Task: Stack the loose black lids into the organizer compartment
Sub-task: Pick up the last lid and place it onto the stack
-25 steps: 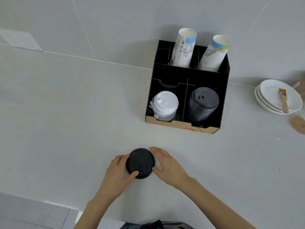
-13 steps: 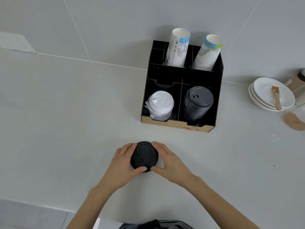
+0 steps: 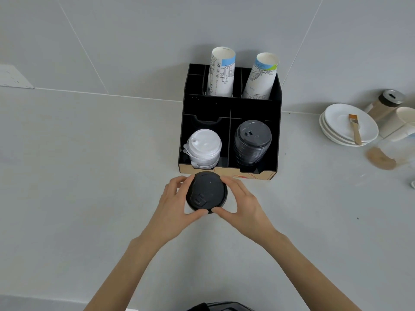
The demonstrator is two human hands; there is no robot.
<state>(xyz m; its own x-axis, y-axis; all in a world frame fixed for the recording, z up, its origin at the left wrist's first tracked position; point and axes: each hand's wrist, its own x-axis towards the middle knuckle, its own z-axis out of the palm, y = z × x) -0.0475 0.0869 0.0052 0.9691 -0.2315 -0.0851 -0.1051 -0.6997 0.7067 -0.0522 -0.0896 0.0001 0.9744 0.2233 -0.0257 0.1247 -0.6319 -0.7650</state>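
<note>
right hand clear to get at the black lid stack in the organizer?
Probably yes. The right hand is shut on the loose lid with the left hand, but nothing lies between it and the black stack, whose compartment is open on top.

Pale grey countertop (image 3: 89, 176), grey tiled wall (image 3: 134, 30), white wall plate (image 3: 13, 77), soft even light

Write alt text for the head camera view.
Both hands, left hand and right hand, hold a black lid before a black organizer containing white lids, black lids and paper cups.
</note>
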